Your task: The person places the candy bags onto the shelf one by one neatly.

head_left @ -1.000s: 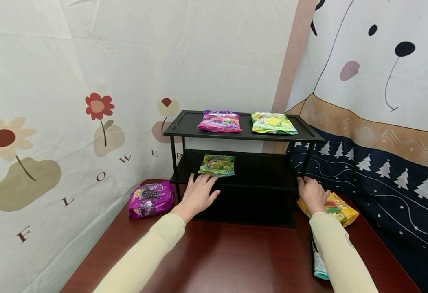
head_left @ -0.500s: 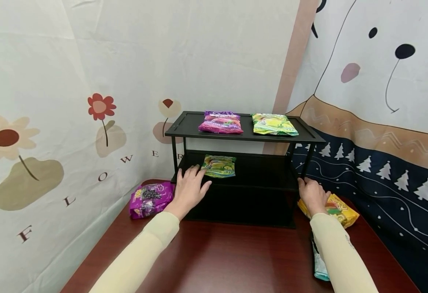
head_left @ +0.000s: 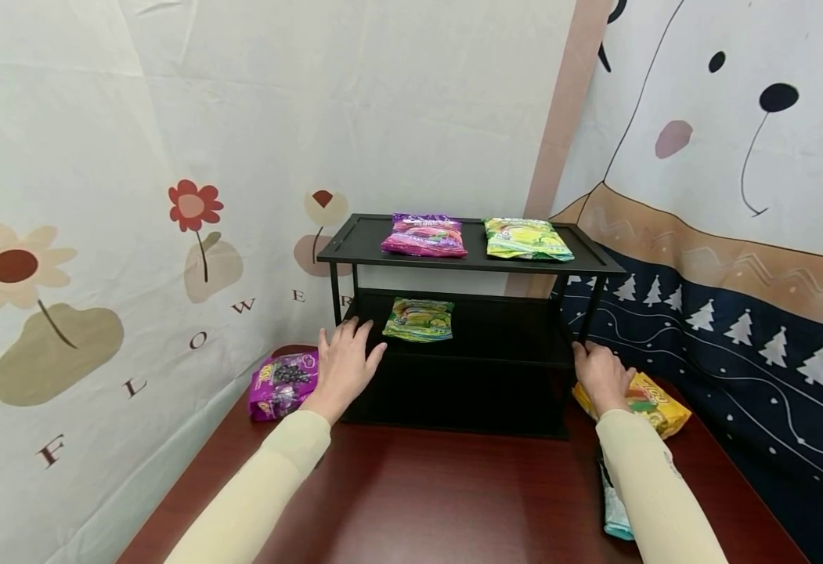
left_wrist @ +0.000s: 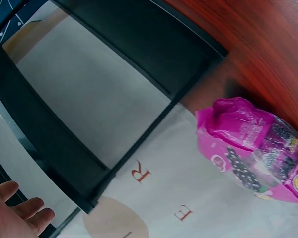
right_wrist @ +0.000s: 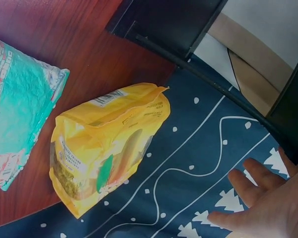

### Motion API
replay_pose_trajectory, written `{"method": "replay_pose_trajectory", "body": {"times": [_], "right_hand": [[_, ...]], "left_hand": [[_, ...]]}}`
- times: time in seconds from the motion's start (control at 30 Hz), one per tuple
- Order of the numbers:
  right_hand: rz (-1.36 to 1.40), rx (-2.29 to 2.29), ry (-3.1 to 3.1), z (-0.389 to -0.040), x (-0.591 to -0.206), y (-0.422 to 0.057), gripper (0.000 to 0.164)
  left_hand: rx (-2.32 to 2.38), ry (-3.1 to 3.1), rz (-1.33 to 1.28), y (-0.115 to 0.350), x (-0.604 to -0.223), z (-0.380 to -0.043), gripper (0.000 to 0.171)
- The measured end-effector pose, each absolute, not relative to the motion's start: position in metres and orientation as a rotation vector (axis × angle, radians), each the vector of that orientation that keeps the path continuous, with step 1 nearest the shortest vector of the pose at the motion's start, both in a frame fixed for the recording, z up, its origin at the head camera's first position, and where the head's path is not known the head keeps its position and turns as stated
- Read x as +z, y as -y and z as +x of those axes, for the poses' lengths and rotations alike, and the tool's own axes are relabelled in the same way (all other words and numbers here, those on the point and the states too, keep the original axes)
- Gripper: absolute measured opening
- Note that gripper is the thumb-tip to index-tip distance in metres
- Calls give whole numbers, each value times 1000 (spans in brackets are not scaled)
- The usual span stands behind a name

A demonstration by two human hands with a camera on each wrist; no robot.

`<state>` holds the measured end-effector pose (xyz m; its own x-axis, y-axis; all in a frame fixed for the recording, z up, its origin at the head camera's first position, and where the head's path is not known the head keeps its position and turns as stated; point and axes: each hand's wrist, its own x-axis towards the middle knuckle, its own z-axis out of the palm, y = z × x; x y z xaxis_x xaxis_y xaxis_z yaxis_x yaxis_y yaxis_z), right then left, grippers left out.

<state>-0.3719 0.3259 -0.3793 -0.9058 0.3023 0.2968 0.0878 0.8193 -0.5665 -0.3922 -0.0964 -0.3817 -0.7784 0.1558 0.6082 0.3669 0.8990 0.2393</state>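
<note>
The left hand (head_left: 342,368) is being held at the left front corner of the rack (head_left: 476,244), fingers spread, nothing gripped. The right hand (head_left: 600,374) is being held at the right post (head_left: 592,308), presumably for steadying; its grip cannot be told. The green bag (head_left: 420,320) is being supported flat, leftward on the middle shelf (head_left: 510,325), likely for spacing.

The rack (head_left: 506,325) is black, the table (head_left: 411,505) reddish-brown.
</note>
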Motion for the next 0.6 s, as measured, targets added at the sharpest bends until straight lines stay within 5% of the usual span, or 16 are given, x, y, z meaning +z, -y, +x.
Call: {"method": "replay_pose_trajectory", "body": {"times": [0.6], "right_hand": [[-320, 812, 2652, -371, -378, -325, 52]], "left_hand": [[-595, 2440, -181, 122, -383, -399, 63]]}}
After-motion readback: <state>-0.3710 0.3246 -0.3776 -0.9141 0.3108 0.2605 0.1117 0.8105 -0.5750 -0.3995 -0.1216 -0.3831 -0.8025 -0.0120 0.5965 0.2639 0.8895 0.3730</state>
